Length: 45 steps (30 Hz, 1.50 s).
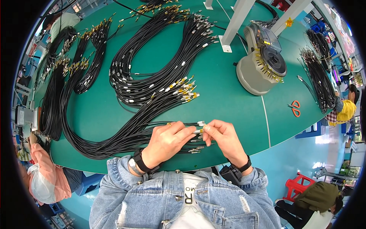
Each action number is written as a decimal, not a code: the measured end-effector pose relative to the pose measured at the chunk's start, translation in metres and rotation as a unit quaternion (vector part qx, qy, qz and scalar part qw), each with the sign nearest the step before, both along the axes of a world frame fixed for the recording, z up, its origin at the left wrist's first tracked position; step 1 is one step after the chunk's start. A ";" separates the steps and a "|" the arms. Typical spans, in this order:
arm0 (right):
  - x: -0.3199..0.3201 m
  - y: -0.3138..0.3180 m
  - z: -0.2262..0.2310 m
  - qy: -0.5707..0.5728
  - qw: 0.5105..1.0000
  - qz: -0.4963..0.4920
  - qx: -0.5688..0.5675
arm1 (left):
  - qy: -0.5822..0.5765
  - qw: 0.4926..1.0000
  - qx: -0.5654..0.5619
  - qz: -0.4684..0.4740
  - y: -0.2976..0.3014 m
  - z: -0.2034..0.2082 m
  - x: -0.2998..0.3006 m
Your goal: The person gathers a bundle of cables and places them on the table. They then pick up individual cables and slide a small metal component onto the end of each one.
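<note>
My left hand [167,140] is closed, pinching one black cable just behind its end. The fingertips of my right hand [225,139] pinch the tip of that same cable end [198,131], which shows yellow and silver; the finer detail is too small to tell. Under and beside my left hand runs a black cable bundle [126,141], curving off to the left. Several of its loose silver ends [195,150] lie just past my left fingers on the green table.
A larger looped cable bundle [152,72] covers the table's middle. More bundles [53,103] lie at left and another [318,80] at far right. A round grey machine [254,78] stands beside a white post [236,24]. Orange-handled scissors [295,109] lie near the right edge. People sit on both sides.
</note>
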State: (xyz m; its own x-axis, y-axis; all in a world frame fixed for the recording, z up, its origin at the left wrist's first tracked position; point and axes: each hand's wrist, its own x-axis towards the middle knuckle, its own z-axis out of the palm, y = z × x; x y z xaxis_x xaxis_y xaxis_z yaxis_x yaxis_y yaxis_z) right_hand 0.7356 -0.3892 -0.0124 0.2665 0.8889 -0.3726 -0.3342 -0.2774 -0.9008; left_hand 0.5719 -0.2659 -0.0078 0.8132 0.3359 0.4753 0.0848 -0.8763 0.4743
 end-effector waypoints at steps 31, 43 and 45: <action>-0.011 -0.007 0.012 -0.036 0.999 -0.003 0.026 | -0.059 0.997 0.023 -0.032 -0.016 -0.017 0.002; -0.010 -0.011 0.005 -0.009 0.999 0.031 -0.007 | -0.044 0.997 -0.043 -0.046 -0.015 -0.012 0.000; -0.009 -0.015 0.004 0.002 0.999 0.032 -0.007 | -0.020 0.995 -0.090 -0.045 -0.014 -0.001 -0.002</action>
State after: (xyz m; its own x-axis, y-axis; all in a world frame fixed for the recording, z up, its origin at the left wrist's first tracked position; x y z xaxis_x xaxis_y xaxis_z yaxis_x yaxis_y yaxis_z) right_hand 0.7266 -0.4042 -0.0079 0.2087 0.8983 -0.3866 -0.3185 -0.3113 -0.8953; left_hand 0.5696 -0.2799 -0.0088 0.8257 0.3446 0.4466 -0.0127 -0.7802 0.6254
